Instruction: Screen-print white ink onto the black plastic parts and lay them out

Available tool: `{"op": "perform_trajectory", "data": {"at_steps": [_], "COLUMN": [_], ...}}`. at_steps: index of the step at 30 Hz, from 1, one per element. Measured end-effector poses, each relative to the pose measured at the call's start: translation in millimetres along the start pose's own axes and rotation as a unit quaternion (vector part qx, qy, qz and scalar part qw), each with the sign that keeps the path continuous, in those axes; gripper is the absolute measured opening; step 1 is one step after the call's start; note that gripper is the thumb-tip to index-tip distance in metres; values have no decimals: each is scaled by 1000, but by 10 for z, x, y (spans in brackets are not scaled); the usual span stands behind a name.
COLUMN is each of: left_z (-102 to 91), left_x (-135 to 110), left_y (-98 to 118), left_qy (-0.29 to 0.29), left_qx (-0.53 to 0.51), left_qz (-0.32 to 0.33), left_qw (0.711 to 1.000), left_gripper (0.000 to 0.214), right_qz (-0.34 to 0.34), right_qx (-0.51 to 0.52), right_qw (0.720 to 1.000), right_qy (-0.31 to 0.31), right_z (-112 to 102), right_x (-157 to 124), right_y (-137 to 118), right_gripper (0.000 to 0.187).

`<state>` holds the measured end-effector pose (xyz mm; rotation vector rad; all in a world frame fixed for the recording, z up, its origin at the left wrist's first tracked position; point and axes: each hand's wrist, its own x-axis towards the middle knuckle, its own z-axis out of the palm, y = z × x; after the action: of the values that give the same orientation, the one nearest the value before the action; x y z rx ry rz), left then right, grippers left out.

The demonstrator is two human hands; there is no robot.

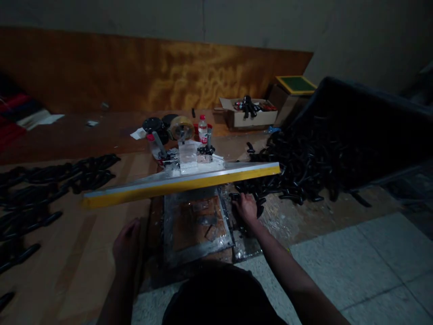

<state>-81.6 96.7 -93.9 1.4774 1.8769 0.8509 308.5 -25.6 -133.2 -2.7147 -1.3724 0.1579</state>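
Note:
My right hand (pixel 246 207) is at the near edge of a heap of small black curved pieces (pixel 301 158), its fingers closed around one black piece that they partly hide. To the left, my left hand (pixel 126 243) hovers by the cardboard's edge with fingers loosely curled; I see nothing in it. Between the hands lies a flat base plate (pixel 199 225) with a brown, wet-looking middle. Above it, a yellow-edged frame (pixel 186 183) is raised and tilted, its far side among white smears.
Rows of black pieces (pixel 54 185) lie on cardboard (pixel 91 239) at left. Behind the frame stand a red-capped bottle (pixel 202 129) and a tape roll (pixel 181 128). An open carton (pixel 252 118) sits farther back. A big dark bin (pixel 368 131) tips toward the heap at right.

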Motion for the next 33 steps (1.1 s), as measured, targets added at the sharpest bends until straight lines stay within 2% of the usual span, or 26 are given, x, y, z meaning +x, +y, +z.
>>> {"op": "perform_trajectory", "data": {"at_steps": [4, 7, 11, 14, 17, 20, 23, 26, 28, 30, 33], "left_z": [7, -34, -143, -202, -233, -286, -358, -372, -347, -327, -350], "left_x": [-24, -50, -72, -50, -9, 4, -47, -128, -169, -198, -260], "left_y": [92, 92, 71, 201, 571, 1130, 1665, 1971, 2021, 1964, 1708], "left_qy": [-1, -10, -1, 24, 28, 26, 51, 36, 7, -19, -69], "left_qx": [8, 5, 3, -36, -164, -265, -256, -261, -283, -298, -269], "left_qz": [-10, -4, -24, -19, 19, 63, 156, 225, 223, 202, 152], "left_qw": [1000, 1000, 1000, 999, 986, 962, 953, 938, 933, 933, 949], "left_gripper": [42, 44, 43, 43, 45, 40, 32, 35, 40, 45, 53], "right_qz": [-37, -37, -35, -67, -200, -326, -391, -416, -421, -413, -320], "right_qx": [5, 32, 109, 237, 309, 297, 195, 98, 79, 89, 167], "right_qw": [997, 992, 992, 969, 928, 894, 895, 901, 903, 905, 931], "right_qy": [-71, -112, -60, -27, -52, -76, -89, -66, -43, -41, -58], "right_z": [-3, -56, -202, -323, -409, -431, -379, -284, -229, -208, -278], "right_x": [58, 97, 83, 18, -93, -221, -296, -322, -346, -372, -338], "right_y": [-190, -137, -24, -166, -528, -916, -1157, -1248, -1249, -1189, -923], "right_gripper": [40, 42, 38, 37, 33, 36, 38, 34, 33, 36, 35]}}
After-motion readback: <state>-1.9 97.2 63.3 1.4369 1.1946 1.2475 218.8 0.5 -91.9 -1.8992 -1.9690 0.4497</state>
